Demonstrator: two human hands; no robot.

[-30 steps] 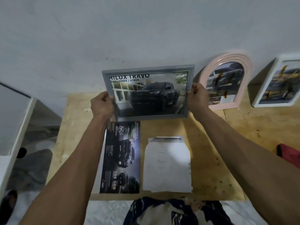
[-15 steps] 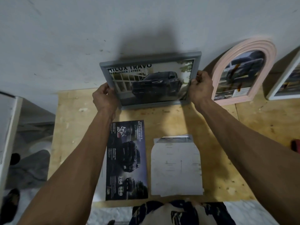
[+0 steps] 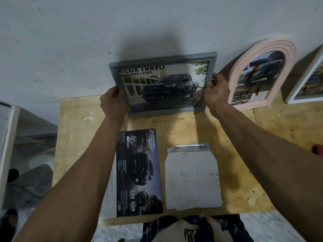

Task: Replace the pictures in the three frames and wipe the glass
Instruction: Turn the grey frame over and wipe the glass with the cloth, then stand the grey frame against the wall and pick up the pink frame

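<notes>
A grey picture frame [image 3: 162, 58] with a dark truck picture stands on its lower edge at the back of the plywood table [image 3: 192, 130], leaning toward the wall. My left hand [image 3: 113, 102] grips its left side and my right hand [image 3: 216, 91] grips its right side. To the right, a pink arched frame [image 3: 264, 48] leans on the wall, its glass smeared with brown streaks. A white frame [image 3: 297, 95] is cut off at the far right. A dark truck brochure page [image 3: 138, 172] and a pale backing sheet [image 3: 192, 179] lie flat on the table in front.
The white wall [image 3: 157, 23] rises right behind the frames. A red object [image 3: 319, 151] peeks in at the right edge. Left of the table stands a white panel [image 3: 7, 145], with grey cloth [image 3: 29, 186] on the floor beside it.
Both hands have carried the grey frame away from me and down, from the air above the table to its back edge by the wall.
</notes>
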